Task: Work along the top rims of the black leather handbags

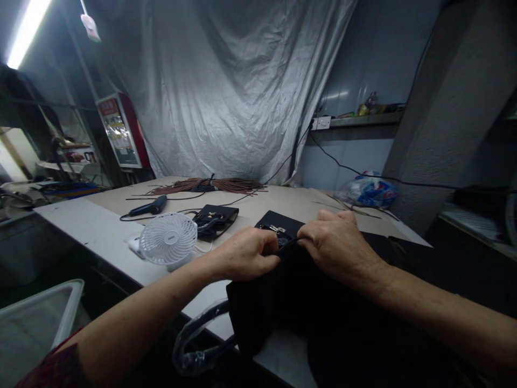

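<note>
On table (100, 231), both hands (246, 253) (335, 245) pinch black bag (283, 307) rim, fingers curled.

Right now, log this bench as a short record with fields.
left hand: grips top edge of black bag
right hand: grips same edge, close beside
black bag: at near edge of table, plastic-wrapped handle hanging off
behind: white fan, small black pouch, bundle of brown strips
</note>
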`<state>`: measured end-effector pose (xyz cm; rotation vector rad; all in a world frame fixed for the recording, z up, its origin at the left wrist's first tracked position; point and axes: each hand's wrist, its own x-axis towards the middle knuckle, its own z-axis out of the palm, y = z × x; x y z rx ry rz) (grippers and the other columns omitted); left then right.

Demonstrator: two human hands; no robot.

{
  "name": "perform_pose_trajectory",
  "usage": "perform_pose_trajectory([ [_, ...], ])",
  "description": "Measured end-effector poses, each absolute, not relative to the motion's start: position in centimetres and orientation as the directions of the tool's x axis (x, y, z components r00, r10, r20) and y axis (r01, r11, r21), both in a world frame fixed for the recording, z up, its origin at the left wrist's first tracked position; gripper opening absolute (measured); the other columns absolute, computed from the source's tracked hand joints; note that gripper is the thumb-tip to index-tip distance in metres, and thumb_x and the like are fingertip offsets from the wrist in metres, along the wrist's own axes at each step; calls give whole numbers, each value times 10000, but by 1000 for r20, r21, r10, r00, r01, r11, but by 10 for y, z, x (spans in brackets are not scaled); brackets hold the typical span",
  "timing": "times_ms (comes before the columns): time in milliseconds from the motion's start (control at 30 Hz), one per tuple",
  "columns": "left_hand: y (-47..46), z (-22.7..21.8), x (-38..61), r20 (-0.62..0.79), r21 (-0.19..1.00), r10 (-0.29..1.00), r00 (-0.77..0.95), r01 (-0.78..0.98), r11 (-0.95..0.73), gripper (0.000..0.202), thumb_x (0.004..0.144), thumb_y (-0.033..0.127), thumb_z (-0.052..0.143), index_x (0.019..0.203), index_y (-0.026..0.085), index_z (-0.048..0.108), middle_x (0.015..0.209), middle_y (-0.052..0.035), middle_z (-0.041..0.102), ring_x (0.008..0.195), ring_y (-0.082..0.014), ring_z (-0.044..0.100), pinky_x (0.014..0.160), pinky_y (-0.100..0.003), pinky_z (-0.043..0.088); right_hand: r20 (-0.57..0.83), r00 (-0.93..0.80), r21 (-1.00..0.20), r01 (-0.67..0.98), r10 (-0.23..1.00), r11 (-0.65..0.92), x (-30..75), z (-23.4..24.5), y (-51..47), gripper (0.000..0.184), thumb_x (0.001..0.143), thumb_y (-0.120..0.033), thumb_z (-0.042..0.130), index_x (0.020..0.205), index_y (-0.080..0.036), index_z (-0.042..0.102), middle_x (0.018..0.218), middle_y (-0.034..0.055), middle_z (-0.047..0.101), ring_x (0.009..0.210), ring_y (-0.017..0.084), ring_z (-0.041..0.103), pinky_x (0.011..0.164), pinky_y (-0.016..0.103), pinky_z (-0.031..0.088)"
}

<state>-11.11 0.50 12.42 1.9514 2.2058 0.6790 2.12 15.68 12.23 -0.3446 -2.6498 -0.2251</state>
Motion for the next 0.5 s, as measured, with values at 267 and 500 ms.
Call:
perform_pose_trajectory([
  [267,41,124,-117,298,226,947,-124,973,56,157,754,272,594,882,194,641,770,-10,655,722,-166,582,595,-245,363,458,-868,109,269,192,957,21,123,159,107,808,-207,592,736,-214,673,688,28,653,828,219,523,731,358,205],
  [500,39,121,-120,280,317,948,-153,946,59,140,780,251,575,876,189,655,790,-10,677,741,-161,595,622,-237,392,496,-829,129,363,257,923,33,120,163,93,783,-217,584,861,-205,634,737,47,620,777,222,537,705,331,231],
])
